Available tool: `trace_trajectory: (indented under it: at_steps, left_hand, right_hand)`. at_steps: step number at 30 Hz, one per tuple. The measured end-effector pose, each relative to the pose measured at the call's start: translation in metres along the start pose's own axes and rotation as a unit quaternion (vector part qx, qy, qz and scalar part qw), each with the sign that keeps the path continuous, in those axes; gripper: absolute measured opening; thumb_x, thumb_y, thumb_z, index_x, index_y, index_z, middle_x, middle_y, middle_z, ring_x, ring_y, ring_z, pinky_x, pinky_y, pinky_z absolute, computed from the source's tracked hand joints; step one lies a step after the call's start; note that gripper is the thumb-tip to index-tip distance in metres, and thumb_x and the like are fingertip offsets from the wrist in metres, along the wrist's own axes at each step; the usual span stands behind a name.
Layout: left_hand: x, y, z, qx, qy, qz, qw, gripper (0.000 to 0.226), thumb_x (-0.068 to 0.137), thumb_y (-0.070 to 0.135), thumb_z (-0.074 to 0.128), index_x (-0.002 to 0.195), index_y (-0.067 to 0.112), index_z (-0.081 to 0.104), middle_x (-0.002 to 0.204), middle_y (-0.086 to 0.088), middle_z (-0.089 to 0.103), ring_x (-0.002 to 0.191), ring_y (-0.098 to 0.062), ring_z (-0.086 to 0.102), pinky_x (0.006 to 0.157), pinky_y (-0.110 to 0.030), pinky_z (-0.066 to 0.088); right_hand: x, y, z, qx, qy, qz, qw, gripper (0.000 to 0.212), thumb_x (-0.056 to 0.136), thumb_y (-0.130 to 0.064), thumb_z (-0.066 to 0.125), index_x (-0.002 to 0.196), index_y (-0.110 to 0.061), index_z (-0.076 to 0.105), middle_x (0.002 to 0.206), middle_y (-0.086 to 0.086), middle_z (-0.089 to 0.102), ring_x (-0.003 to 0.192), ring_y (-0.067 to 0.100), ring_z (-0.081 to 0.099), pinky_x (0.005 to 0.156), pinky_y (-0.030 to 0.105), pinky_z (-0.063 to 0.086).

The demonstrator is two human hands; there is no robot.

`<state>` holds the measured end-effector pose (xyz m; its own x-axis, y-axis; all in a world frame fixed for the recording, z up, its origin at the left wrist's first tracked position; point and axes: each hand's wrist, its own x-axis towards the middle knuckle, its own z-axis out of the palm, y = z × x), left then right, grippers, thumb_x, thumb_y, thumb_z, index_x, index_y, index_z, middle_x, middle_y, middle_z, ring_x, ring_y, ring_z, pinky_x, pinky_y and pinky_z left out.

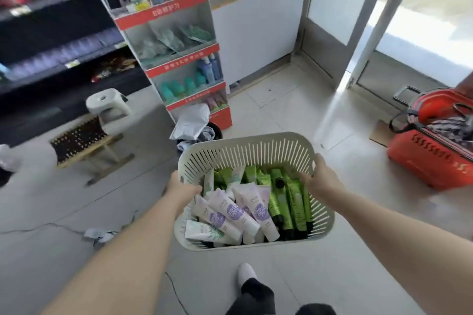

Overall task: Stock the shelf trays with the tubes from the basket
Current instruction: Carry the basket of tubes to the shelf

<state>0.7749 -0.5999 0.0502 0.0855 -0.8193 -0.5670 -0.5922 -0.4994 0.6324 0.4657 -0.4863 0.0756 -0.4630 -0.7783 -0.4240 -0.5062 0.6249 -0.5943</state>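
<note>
Pale tiled floor (294, 115) spreads through a small shop, with dark shelving (51, 33) running along the left wall and a glazed door (332, 20) standing ahead on the right. A white display stand (163, 11) with red-edged trays rises between them, its tiers carrying sachets, blue bottles and teal containers, though blur hides the finer detail. Just behind it sits a white counter (256, 20). A red case (430, 158) lies open on the floor at the right edge, well apart from the stand. A person holds a cream slotted basket (245, 140) above the floor in front of them, well short of the stand's trays. Inside, white-and-purple tubes (230, 210) are heaped on the left and green tubes (294, 202) are packed on the right. The left hand (183, 190) grips the basket's left rim, fingers curled over the edge; the right hand (320, 179) grips the right rim, fingers hooked inside the wall. A small white stool (107, 105) stands by the dark shelving, and a white shoe (247, 273) shows below the basket.
</note>
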Motion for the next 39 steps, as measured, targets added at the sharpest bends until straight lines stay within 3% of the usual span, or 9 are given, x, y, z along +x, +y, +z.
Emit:
trace_trajectory:
  at_steps: [7,11,17,20,22,27,31,35,39]
  left_hand:
    - [0.057,-0.064,-0.139,-0.036,0.118,-0.074,0.990,0.052,0.073,0.020,0.073,0.119,0.020,0.049,0.099,-0.006,0.062,0.081,-0.026,0.060,0.059,-0.032,0.048]
    - [0.093,-0.094,-0.209,-0.067,0.159,-0.107,0.979,0.050,0.069,0.022,0.074,0.115,0.019,0.055,0.101,-0.010,0.065,0.097,-0.036,0.064,0.071,-0.043,0.056]
    - [0.166,-0.130,-0.298,-0.121,0.214,-0.166,0.955,0.053,0.067,0.024,0.075,0.116,0.023,0.054,0.097,-0.007,0.064,0.085,-0.036,0.065,0.049,-0.029,0.048]
    - [0.198,-0.137,-0.341,-0.140,0.237,-0.187,0.943,0.050,0.070,0.020,0.075,0.116,0.025,0.055,0.096,-0.004,0.067,0.082,-0.033,0.065,0.052,-0.026,0.047]
    - [0.218,-0.139,-0.372,-0.146,0.247,-0.194,0.938,0.049,0.069,0.019,0.074,0.114,0.024,0.057,0.094,-0.004,0.068,0.081,-0.033,0.066,0.051,-0.025,0.046]
    - [0.270,-0.133,-0.452,-0.161,0.267,-0.201,0.929,0.043,0.071,0.016,0.073,0.110,0.022,0.057,0.095,-0.007,0.066,0.081,-0.035,0.064,0.048,-0.026,0.045]
    - [0.327,-0.129,-0.512,-0.189,0.259,-0.188,0.928,0.042,0.067,0.015,0.071,0.107,0.021,0.058,0.095,-0.012,0.066,0.069,-0.028,0.054,0.048,-0.026,0.044]
    - [0.397,-0.122,-0.569,-0.194,0.244,-0.183,0.932,0.046,0.067,0.015,0.071,0.110,0.020,0.056,0.096,-0.014,0.064,0.089,-0.043,0.064,0.049,-0.030,0.044]
    - [0.462,-0.108,-0.627,-0.193,0.230,-0.174,0.938,0.046,0.067,0.017,0.071,0.111,0.020,0.055,0.094,-0.011,0.065,0.075,-0.034,0.062,0.053,-0.028,0.044]
  right_hand:
    - [0.043,-0.150,0.108,-0.051,-0.086,-0.078,0.992,0.047,0.096,-0.036,0.052,0.131,-0.016,0.030,0.102,0.013,0.062,0.078,0.027,0.060,0.054,0.031,0.041]
    - [0.070,-0.237,0.163,-0.083,-0.120,-0.130,0.981,0.053,0.094,-0.034,0.054,0.136,-0.011,0.030,0.114,0.017,0.060,0.093,0.036,0.060,0.073,0.042,0.049]
    - [0.130,-0.361,0.257,-0.118,-0.176,-0.193,0.958,0.053,0.093,-0.032,0.052,0.136,-0.012,0.030,0.101,0.012,0.057,0.069,0.024,0.057,0.054,0.030,0.040]
    - [0.154,-0.421,0.298,-0.134,-0.193,-0.205,0.950,0.055,0.092,-0.041,0.052,0.136,-0.016,0.029,0.103,0.014,0.061,0.078,0.032,0.062,0.065,0.042,0.051]
    - [0.168,-0.461,0.321,-0.133,-0.212,-0.221,0.942,0.052,0.090,-0.043,0.053,0.130,-0.017,0.032,0.103,0.014,0.063,0.080,0.034,0.063,0.068,0.046,0.053]
    - [0.200,-0.561,0.364,-0.133,-0.241,-0.250,0.928,0.050,0.092,-0.039,0.053,0.131,-0.016,0.032,0.105,0.011,0.060,0.071,0.025,0.059,0.055,0.032,0.045]
    - [0.231,-0.630,0.404,-0.150,-0.245,-0.248,0.925,0.057,0.093,-0.034,0.049,0.140,-0.017,0.023,0.108,0.010,0.057,0.074,0.025,0.061,0.058,0.032,0.046]
    - [0.265,-0.695,0.448,-0.150,-0.240,-0.229,0.932,0.057,0.090,-0.033,0.049,0.139,-0.015,0.025,0.104,0.012,0.059,0.075,0.027,0.061,0.061,0.033,0.047]
    - [0.297,-0.759,0.486,-0.140,-0.231,-0.208,0.940,0.055,0.092,-0.038,0.050,0.135,-0.013,0.027,0.101,0.011,0.057,0.080,0.030,0.060,0.068,0.037,0.048]
